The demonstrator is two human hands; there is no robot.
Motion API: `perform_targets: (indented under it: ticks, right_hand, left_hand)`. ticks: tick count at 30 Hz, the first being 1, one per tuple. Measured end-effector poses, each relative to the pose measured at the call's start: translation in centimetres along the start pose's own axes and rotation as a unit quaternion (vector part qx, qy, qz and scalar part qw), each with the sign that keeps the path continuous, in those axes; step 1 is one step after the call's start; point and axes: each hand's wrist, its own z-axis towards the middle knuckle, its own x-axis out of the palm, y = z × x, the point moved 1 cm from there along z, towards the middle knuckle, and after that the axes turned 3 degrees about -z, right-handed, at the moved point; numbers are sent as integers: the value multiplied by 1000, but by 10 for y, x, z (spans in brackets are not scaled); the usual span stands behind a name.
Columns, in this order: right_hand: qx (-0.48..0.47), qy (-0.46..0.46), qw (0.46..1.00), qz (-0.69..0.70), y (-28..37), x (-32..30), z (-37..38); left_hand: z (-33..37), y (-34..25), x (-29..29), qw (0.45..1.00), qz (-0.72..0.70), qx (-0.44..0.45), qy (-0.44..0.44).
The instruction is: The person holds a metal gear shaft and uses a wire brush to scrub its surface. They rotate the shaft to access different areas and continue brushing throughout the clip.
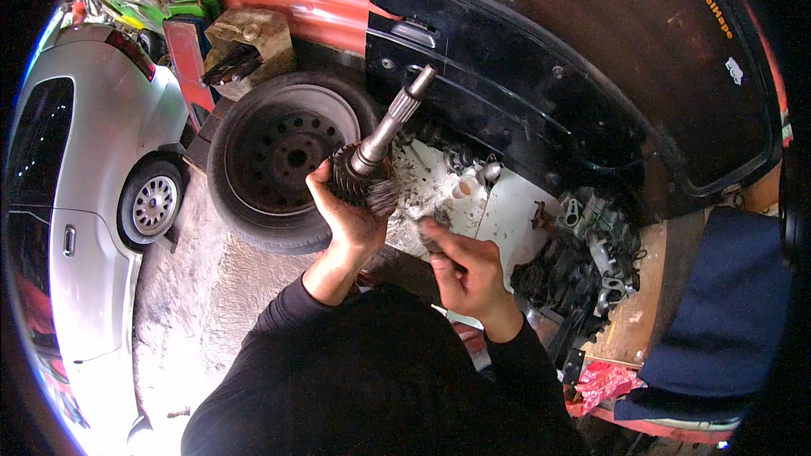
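Observation:
My left hand (pixel 348 221) is wrapped around the geared lower end of a steel transmission shaft (pixel 384 137). The shaft tilts up and to the right, with its splined tip at the top and dark toothed gears by my palm. My right hand (pixel 466 268) is closed, just right of the left one, around the handle of what looks like a brush (pixel 385 198). Its greyish bristles lie against or just in front of the gear; the blur hides exact contact. Most of the handle is covered by my fingers.
Behind my hands lies a tyre on a steel rim (pixel 334 114). A dark vehicle panel (pixel 507 76) leans at the back. Greasy metal parts (pixel 591 245) are heaped to the right, near a white board (pixel 519 232). A silver car (pixel 93 160) stands at left. Dark blue cloth (pixel 718 295) hangs right.

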Motion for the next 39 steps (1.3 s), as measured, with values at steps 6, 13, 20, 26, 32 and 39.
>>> perform_targets:
  ticks: [6,13,20,26,32,39]
  right_hand:
    - [182,-18,982,-56,-30,-14,6]
    - [-13,5,995,-100,-36,2,-2]
    - [-13,18,998,-66,-11,-6,-7]
    - [115,-50,991,-45,-52,-8,-2]
    - [79,22,991,-109,-27,-15,-3]
    - [31,-9,999,-43,-21,-21,-8]
  left_hand:
    - [-14,-8,-13,977,15,-99,191]
    - [-33,-6,4,982,32,-155,100]
    - [-36,-5,3,980,33,-178,82]
    - [-35,-4,3,966,6,-232,109]
    - [-30,-10,-6,958,-29,-247,144]
    - [-36,-13,-5,959,-5,-254,129]
